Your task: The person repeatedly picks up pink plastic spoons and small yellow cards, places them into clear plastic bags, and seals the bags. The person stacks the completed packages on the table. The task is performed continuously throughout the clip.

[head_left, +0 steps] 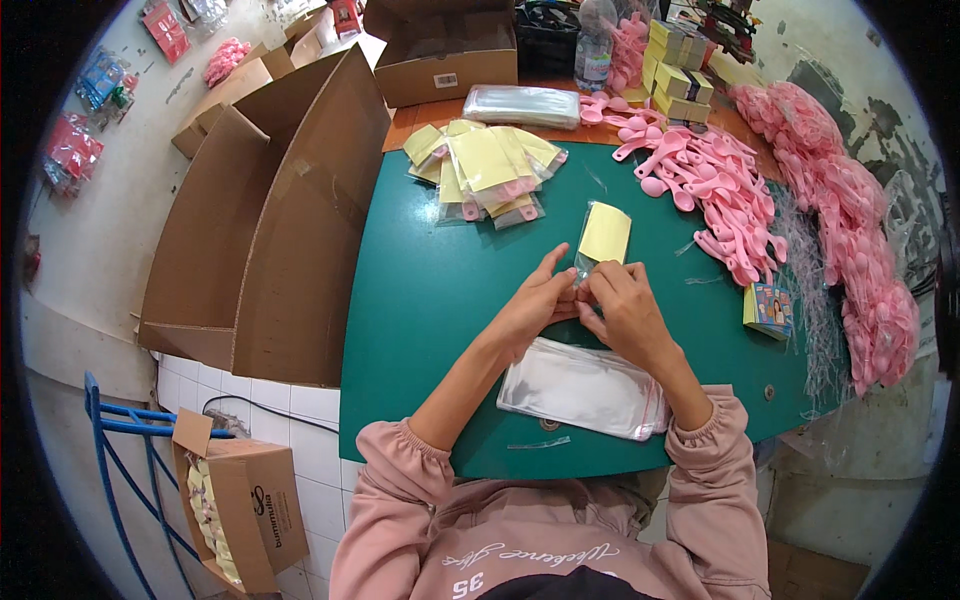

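In front of me, both hands are at the near end of a clear plastic bag [583, 272] with a yellow card [605, 233] inside it. My left hand [540, 303] grips the bag's edge between thumb and fingers, the index finger partly raised. The fingers of my right hand [630, 308] pinch the same end, close against the left fingertips. Whether a spoon lies inside is hidden. Beneath my wrists is a stack of flat clear bags [580, 385]. Farther off to the left lies a pile of filled bags [490, 165] with yellow cards and pink pieces.
Loose pink spoons [715, 195] cover the right of the green table [420, 300], beside a small card stack [768, 310]. Bundled pink spoons [850, 230] line the right edge. A bottle [595, 50] and yellow card blocks [680, 85] stand behind; a large carton [310, 220] is left.
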Tool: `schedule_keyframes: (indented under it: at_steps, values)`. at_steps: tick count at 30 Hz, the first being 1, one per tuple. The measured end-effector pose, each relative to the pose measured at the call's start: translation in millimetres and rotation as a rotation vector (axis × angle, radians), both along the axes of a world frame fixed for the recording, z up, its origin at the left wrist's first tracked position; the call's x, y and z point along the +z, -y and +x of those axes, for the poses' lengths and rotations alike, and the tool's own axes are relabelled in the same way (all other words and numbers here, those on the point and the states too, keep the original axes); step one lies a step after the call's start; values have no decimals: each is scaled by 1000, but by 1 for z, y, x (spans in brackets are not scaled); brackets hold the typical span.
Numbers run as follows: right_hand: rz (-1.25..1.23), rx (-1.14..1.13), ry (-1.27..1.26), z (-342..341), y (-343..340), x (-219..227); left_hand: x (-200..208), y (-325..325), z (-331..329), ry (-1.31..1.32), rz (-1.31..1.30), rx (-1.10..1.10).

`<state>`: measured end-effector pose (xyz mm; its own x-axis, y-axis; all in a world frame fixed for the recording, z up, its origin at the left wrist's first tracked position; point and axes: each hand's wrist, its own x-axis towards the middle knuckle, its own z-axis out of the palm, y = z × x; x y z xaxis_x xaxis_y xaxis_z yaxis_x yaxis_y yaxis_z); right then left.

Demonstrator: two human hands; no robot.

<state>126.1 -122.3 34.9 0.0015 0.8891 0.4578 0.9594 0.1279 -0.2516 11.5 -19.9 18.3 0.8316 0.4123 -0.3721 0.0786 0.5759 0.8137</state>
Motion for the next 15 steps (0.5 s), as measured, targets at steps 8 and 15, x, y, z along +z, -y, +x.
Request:
schedule_keyframes:
  at_steps: [8,15]
  values:
    - [-259,222,-449,26,11,19,-1,4,0,9,269,5]
    - [-265,-434,-341,256,64,40,9,-6,-1,34,154,-149]
